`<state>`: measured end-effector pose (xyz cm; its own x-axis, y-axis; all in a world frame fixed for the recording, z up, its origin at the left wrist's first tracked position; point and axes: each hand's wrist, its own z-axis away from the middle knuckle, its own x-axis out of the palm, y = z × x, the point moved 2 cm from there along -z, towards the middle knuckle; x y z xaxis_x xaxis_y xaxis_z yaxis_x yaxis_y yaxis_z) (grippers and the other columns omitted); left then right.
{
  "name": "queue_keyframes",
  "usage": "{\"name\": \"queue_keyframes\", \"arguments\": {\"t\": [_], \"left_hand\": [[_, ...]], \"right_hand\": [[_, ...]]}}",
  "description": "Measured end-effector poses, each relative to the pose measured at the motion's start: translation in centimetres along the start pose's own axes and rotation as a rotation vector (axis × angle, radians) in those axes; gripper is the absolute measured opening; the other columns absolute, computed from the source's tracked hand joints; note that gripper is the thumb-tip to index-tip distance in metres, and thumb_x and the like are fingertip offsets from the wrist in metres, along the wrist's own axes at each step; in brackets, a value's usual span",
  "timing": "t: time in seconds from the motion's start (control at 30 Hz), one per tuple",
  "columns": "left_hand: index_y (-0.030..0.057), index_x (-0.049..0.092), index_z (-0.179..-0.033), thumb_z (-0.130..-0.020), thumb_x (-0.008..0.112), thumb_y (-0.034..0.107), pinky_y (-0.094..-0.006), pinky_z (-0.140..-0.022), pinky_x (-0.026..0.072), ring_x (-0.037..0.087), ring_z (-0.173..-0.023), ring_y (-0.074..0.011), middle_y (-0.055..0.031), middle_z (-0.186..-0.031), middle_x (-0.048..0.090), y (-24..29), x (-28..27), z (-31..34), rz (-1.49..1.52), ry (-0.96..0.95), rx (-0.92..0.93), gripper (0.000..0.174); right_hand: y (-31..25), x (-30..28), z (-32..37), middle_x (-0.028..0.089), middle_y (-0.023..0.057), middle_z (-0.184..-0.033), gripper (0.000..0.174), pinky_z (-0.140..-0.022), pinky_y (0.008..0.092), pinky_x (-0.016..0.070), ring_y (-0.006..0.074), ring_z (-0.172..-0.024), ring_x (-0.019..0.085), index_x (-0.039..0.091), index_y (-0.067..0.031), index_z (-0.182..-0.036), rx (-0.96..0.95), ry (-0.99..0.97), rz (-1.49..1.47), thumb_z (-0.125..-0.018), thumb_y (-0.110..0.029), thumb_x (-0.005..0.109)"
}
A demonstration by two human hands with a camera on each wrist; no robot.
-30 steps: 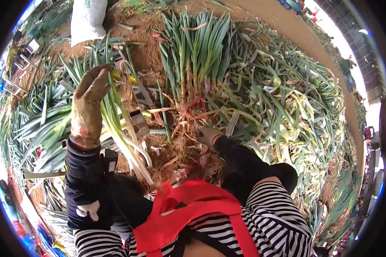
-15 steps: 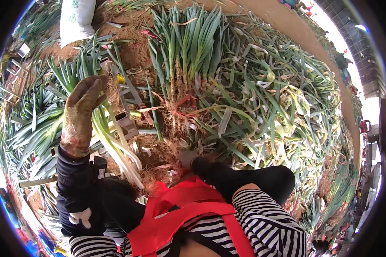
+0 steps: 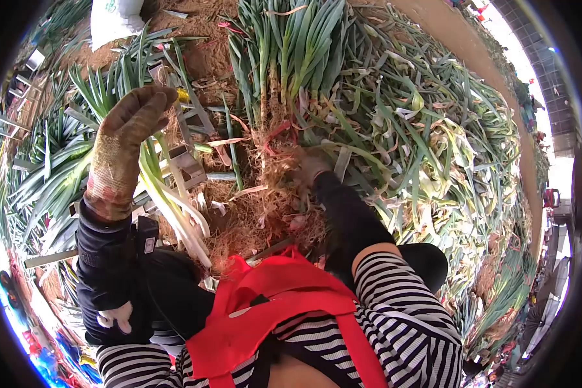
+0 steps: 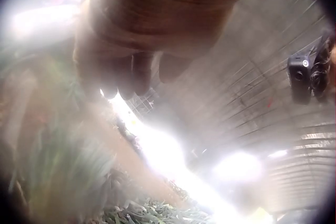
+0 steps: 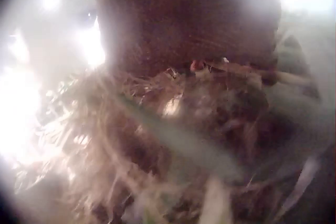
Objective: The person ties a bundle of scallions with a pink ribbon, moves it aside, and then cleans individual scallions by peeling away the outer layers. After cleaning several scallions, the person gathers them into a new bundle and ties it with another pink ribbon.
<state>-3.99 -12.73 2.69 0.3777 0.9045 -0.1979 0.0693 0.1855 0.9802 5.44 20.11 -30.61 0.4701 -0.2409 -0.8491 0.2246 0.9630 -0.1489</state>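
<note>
My left hand (image 3: 124,152), in a soiled work glove, is raised with fingers bent loosely forward and nothing in them. Below it lie several loose leeks (image 3: 181,216) with white stems. In the left wrist view, the fingers of that glove (image 4: 152,19) hang against the roof. A bundle of leeks (image 3: 291,55) stretches away in front of me, its tangled roots (image 3: 278,168) towards me and a red tie (image 3: 279,131) near them. My right hand (image 3: 313,166) is at the right side of those roots. Its fingertips are hidden; I cannot tell whether they grip anything.
A large heap of leaves (image 3: 446,149) covers the ground at the right. More leeks (image 3: 52,187) are piled at the left, beside a metal frame (image 3: 191,116). A white sack (image 3: 116,22) stands at the far left, and a red apron (image 3: 271,323) covers my lap.
My right hand drew back towards the apron, then moved forward again to the roots. The left hand stays raised, slightly higher in view now. The loose leeks remain in place.
</note>
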Motion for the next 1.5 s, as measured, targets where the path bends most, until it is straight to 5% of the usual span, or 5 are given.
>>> {"name": "queue_keyframes", "arguments": {"t": [0.43, 0.63, 0.93, 1.33, 1.5], "left_hand": [[0.0007, 0.057, -0.114, -0.093, 0.053, 0.034, -0.0312, -0.094, 0.0412, 0.057, -0.106, -0.0164, -0.0078, -0.11, 0.062, 0.2, 1.1, -0.7, -0.115, -0.11, -0.067, 0.039], [0.0007, 0.06, -0.108, -0.093, 0.052, 0.022, -0.027, -0.088, 0.0421, 0.055, -0.095, -0.0124, -0.0049, -0.1, 0.063, 1.5, 1.0, 0.7, -0.133, -0.041, -0.061, 0.027], [0.0019, 0.06, -0.108, -0.092, 0.053, 0.022, -0.0287, -0.092, 0.0391, 0.054, -0.1, -0.0133, -0.0047, -0.104, 0.062, 0.5, 0.8, 0.6, -0.155, -0.06, -0.158, 0.027], [-0.0006, 0.059, -0.107, -0.093, 0.052, 0.018, -0.0272, -0.088, 0.0411, 0.054, -0.095, -0.0121, -0.0043, -0.1, 0.061, 0.6, 1.8, 0.2, -0.163, -0.207, -0.183, 0.025], [-0.0001, 0.058, -0.109, -0.092, 0.053, 0.013, -0.0233, -0.084, 0.0423, 0.054, -0.092, -0.0089, -0.0038, -0.098, 0.061, 0.5, 2.1, 0.7, -0.119, -0.238, -0.17, 0.022]], "right_hand": [[-6.4, 7.3, 6.9, 0.06, 0.0243, -0.107, 0.046, -0.088, 0.0404, 0.0455, 0.0353, -0.101, 0.059, 0.061, -0.0107, -0.112, -0.784, -0.722, 0.024, -0.082, -0.046, 0.057], [-0.8, -6.4, 0.3, 0.063, 0.0255, -0.096, 0.066, -0.082, 0.0448, 0.0483, 0.0343, -0.094, 0.063, 0.044, -0.0088, -0.133, -0.055, 0.171, 0.005, -0.084, -0.051, 0.059], [2.9, -4.8, -9.6, 0.061, 0.0337, -0.092, 0.115, -0.073, 0.0526, 0.0496, 0.0376, -0.084, 0.064, 0.017, -0.0092, -0.146, 0.311, 0.308, 0.253, -0.063, -0.071, 0.067], [0.5, 3.0, 6.5, 0.065, 0.0168, -0.106, 0.04, -0.086, 0.0424, 0.0466, 0.0301, -0.101, 0.061, 0.063, -0.0077, -0.112, -0.306, -1.019, 0.439, -0.082, -0.033, 0.06], [1.8, 0.5, 0.9, 0.059, 0.0169, -0.12, 0.044, -0.085, 0.0434, 0.0482, 0.0319, -0.104, 0.059, 0.064, -0.0066, -0.111, -0.254, -0.48, 0.262, -0.087, -0.042, 0.054]]}}
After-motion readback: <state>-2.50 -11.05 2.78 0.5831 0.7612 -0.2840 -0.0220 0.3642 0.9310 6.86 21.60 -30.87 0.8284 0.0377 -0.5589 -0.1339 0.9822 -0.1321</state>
